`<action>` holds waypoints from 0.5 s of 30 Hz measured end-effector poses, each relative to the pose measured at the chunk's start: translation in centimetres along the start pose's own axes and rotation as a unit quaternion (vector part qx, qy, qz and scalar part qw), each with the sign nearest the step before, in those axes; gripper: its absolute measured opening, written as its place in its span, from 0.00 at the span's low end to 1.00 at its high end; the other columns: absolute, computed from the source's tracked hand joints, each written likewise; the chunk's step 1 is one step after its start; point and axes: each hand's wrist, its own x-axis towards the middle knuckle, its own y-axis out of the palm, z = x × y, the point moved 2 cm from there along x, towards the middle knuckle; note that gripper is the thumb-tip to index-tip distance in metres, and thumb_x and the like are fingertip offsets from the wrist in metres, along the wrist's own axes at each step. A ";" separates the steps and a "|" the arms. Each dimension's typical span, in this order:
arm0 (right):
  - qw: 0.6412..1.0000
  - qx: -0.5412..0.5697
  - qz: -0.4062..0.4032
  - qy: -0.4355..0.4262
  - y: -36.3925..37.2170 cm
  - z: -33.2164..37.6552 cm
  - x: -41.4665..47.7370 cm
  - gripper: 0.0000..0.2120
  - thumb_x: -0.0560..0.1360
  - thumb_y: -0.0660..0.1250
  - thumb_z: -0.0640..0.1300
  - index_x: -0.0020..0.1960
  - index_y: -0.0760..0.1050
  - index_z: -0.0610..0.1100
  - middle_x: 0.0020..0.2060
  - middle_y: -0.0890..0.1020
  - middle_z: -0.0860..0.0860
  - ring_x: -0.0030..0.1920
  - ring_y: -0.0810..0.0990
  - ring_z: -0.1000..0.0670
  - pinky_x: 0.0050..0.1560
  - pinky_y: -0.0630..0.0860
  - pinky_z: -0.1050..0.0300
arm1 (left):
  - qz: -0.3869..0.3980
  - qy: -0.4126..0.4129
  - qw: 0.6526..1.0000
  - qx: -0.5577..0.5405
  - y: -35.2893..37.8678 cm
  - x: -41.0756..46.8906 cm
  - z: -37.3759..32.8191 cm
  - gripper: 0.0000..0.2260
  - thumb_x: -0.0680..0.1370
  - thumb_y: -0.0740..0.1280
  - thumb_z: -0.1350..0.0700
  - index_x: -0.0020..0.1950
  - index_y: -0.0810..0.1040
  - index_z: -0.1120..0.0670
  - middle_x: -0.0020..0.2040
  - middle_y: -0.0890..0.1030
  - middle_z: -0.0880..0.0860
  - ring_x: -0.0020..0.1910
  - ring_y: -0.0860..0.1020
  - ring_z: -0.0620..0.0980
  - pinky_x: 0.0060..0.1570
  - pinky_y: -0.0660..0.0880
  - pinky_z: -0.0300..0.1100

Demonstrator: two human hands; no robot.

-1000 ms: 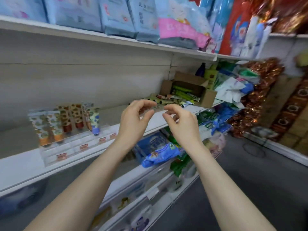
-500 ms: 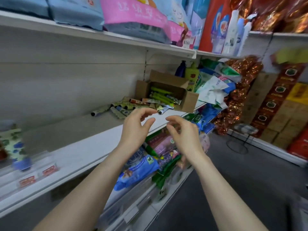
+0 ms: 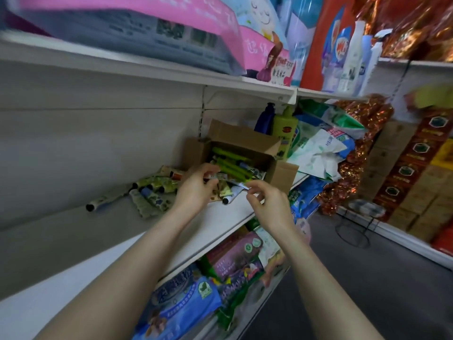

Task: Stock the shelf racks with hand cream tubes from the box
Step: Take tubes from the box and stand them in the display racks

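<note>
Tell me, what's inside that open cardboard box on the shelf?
Green tubes lie lengthwise inside the cardboard box, with a few patterned tubes near its front. The tubes and walls hide the bottom.

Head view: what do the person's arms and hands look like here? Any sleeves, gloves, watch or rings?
Both arms are bare as far as the frame shows: no sleeve covers the left forearm or the right forearm. The left hand and the right hand wear no gloves. No watch, bracelet or ring shows on either wrist or on the fingers in view.
</note>
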 end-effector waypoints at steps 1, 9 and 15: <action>1.000 0.002 0.003 0.002 0.3 -0.6 0.6 0.12 0.78 0.66 0.42 0.60 0.78 0.50 0.46 0.82 0.56 0.41 0.77 0.57 0.43 0.76 0.57 | 0.003 -0.002 1.000 0.005 0.4 0.5 0.4 0.12 0.77 0.67 0.60 0.59 0.79 0.51 0.58 0.80 0.51 0.58 0.77 0.51 0.60 0.74 0.49; 0.999 0.003 0.048 0.010 3.4 -5.7 6.4 0.14 0.79 0.62 0.39 0.64 0.77 0.46 0.54 0.82 0.49 0.55 0.79 0.48 0.52 0.73 0.56 | 0.031 -0.071 0.982 0.171 3.7 4.8 2.4 0.13 0.82 0.59 0.56 0.65 0.75 0.48 0.63 0.75 0.52 0.59 0.75 0.53 0.55 0.70 0.42; 0.993 -0.054 0.098 -0.033 5.8 -8.3 10.6 0.11 0.79 0.57 0.35 0.57 0.76 0.39 0.48 0.79 0.41 0.52 0.77 0.39 0.45 0.72 0.49 | 0.064 -0.111 0.960 0.250 5.8 6.9 3.5 0.18 0.82 0.56 0.60 0.71 0.70 0.50 0.70 0.71 0.54 0.64 0.73 0.55 0.61 0.67 0.42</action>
